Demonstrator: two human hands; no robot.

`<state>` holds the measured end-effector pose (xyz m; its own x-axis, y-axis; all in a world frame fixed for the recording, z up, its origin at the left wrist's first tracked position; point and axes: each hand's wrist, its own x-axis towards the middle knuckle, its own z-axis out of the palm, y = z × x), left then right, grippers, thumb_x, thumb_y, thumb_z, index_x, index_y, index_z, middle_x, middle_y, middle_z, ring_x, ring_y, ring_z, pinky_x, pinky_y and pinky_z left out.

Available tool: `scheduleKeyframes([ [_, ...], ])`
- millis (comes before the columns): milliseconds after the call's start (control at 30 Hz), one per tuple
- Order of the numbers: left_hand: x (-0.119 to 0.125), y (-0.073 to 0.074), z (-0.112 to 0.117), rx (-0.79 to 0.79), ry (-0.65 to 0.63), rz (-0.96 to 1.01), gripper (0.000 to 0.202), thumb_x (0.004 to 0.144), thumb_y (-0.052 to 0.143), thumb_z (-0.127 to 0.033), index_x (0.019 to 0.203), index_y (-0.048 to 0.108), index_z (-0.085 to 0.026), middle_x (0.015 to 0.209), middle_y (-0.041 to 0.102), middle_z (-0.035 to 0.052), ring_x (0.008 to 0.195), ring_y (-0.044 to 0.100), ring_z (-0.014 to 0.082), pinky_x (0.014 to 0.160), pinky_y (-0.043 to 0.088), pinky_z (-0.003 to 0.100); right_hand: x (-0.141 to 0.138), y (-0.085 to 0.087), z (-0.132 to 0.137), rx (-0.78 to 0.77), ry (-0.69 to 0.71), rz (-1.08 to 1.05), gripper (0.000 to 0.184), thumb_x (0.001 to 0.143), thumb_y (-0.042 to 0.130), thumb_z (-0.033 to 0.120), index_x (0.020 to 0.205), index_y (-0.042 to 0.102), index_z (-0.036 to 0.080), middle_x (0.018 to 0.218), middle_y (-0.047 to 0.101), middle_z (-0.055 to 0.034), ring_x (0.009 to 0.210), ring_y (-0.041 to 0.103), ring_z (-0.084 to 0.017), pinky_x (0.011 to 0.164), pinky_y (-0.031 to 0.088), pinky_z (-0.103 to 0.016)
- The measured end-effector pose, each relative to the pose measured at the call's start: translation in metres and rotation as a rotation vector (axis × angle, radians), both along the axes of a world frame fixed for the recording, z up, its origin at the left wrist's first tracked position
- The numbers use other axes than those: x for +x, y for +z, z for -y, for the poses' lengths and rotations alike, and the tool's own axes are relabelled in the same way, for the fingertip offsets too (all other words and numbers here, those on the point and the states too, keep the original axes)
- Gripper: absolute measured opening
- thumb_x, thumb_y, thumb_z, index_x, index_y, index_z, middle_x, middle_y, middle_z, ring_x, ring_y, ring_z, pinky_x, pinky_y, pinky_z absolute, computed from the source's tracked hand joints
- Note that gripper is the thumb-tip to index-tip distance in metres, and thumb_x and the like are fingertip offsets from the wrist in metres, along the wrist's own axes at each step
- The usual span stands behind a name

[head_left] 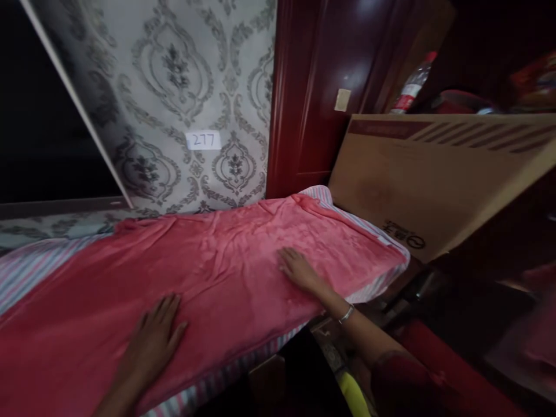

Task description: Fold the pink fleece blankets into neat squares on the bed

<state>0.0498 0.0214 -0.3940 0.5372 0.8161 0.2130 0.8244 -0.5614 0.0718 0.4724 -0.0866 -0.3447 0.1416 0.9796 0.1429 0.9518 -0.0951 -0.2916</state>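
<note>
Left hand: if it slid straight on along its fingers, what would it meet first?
The left hand would probably meet the creases in the pink blanket first, with the patterned wall beyond; depth is unclear.

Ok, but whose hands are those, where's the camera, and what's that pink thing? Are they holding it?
There's no robot here, just a person using two bare hands. The camera is worn on that person's head, looking forward and down, so you see roughly what they see. The pink thing looks like a soft blanket, spread out and a bit wrinkled. Striped cloth peeks out around its edges; what's underneath is hidden. The left hand and the right hand both rest on the pink cloth with palms down, so nothing is being held. Behind is a patterned wall with a paper label saying 277, and a big cardboard box stands to the right.
</note>
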Motion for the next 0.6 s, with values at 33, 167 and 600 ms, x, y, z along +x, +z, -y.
scheduleKeyframes([
  [33,0.001,0.003,0.003,-0.010,0.007,-0.001,0.071,0.092,0.033,-0.046,0.147,0.052,-0.006,0.154,0.050,0.0182,0.147,0.042,0.0333,0.120,0.032,0.056,0.001,-0.007,-0.005,-0.026,-0.067,0.023,0.058,0.102,0.044,0.038,0.156,0.042,0.016,0.162,0.036,-0.0181,0.151,0.032,-0.033,0.120,0.028,-0.057],
  [167,0.003,0.011,0.012,-0.036,0.026,0.020,0.067,0.094,0.036,-0.046,0.148,0.052,-0.008,0.155,0.049,0.0165,0.147,0.042,0.0329,0.121,0.031,0.056,0.007,-0.034,-0.005,-0.034,-0.157,0.083,0.054,0.104,0.038,0.037,0.154,0.044,0.019,0.163,0.034,-0.0159,0.152,0.029,-0.031,0.120,0.024,-0.059],
  [600,-0.022,0.017,0.037,-0.028,0.135,0.109,0.058,0.095,0.042,-0.042,0.143,0.059,-0.014,0.151,0.054,0.0167,0.143,0.047,0.0320,0.120,0.034,0.054,0.040,-0.062,0.036,0.159,-0.057,-0.141,0.051,0.092,0.047,0.041,0.133,0.063,0.016,0.148,0.055,-0.0167,0.144,0.044,-0.033,0.118,0.032,-0.058],
])
